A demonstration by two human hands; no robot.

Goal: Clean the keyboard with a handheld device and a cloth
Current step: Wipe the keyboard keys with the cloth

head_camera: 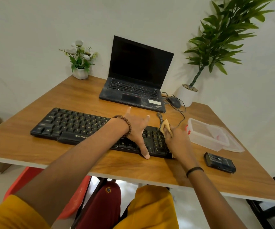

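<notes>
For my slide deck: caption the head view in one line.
Left hand rests spread on the black keyboard while the right hand holds a yellow cloth against its right end.

Clear container [206, 134] crowds keyboard's [70, 124] right end.

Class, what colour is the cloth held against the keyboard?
The cloth is pale yellow-tan; the head view shows it best.

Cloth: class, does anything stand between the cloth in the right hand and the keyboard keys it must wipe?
Nothing visible does at the right end: the right hand grips the cloth down on the keyboard there. The left hand lies spread on the keys just beside it, so it would likely block a wipe toward the middle.
</notes>
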